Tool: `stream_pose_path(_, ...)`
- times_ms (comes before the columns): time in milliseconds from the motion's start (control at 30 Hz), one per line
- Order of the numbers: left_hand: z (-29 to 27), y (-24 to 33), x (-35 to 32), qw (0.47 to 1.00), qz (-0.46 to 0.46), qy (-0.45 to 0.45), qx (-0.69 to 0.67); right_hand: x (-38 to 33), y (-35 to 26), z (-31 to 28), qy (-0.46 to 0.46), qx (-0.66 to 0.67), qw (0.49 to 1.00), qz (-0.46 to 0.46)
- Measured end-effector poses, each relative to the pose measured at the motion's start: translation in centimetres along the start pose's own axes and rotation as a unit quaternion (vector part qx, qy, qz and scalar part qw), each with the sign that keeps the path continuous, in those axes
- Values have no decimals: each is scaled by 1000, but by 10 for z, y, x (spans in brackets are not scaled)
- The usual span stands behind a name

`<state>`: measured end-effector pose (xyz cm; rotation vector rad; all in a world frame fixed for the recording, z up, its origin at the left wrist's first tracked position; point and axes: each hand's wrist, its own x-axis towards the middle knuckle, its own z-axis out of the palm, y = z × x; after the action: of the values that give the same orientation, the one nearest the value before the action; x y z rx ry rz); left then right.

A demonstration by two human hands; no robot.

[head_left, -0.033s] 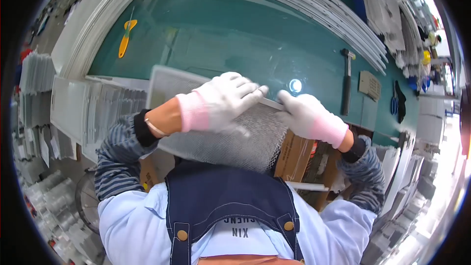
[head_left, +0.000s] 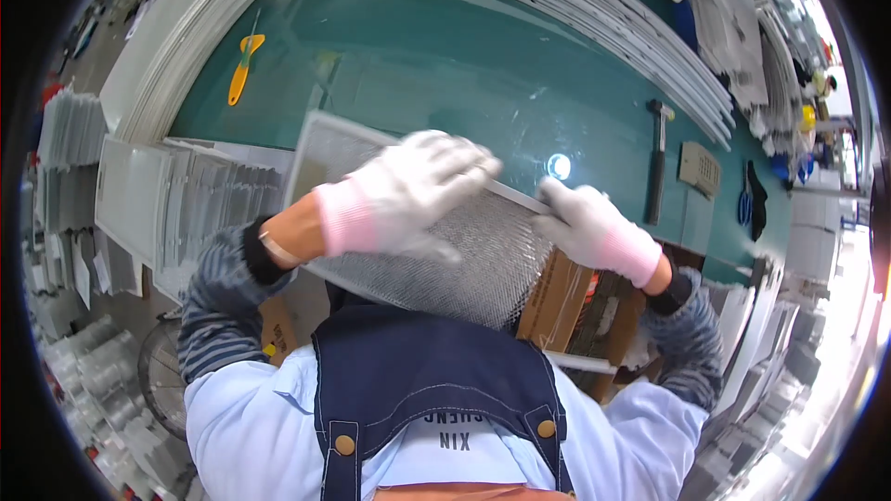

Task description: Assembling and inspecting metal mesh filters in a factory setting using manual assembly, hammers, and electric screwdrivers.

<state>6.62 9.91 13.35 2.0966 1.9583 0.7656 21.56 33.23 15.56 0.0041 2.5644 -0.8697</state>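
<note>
A grey metal mesh panel (head_left: 464, 255) with a thin pale frame along its far edge leans between my body and the bench. My left hand (head_left: 413, 186), in a white glove with a pink cuff, lies over the panel's far edge. Its fingers are stretched out, the thumb stands apart, and motion blurs the tips. At the panel's far right corner, my right hand (head_left: 589, 227), gloved alike, has its fingers bent around the frame. Its fingertips are partly hidden.
On the green bench (head_left: 418, 56) lie a yellow-handled tool (head_left: 241, 74), a hammer (head_left: 657, 158), a calculator (head_left: 699, 167) and long metal strips (head_left: 594, 19). White framed panels (head_left: 181, 32) are stacked at the left. Cardboard boxes (head_left: 552, 301) stand below the bench edge.
The panel's far left corner has shifted slightly away from me and to the right. My left hand has slid a little left, and my right hand slightly right and nearer.
</note>
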Motion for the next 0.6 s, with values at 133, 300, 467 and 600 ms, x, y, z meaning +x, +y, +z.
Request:
stream_pose_path(133, -20, -3, -111, 896, -427, 66, -104, -42, 59, 36, 93, 232, 966, 62)
stream_pose_path(300, 96, 36, -112, 691, -523, 252, -431, -25, 46, 20, 130, 157, 979, 7)
stream_pose_path(467, -15, 4, -40, 720, -334, 570, -211, 14, -28, -17, 362, 166, 914, -74)
stream_pose_path(600, -122, -19, -37, 933, -204, 292, -54, 26, -58, 34, 217, 43, 965, -144)
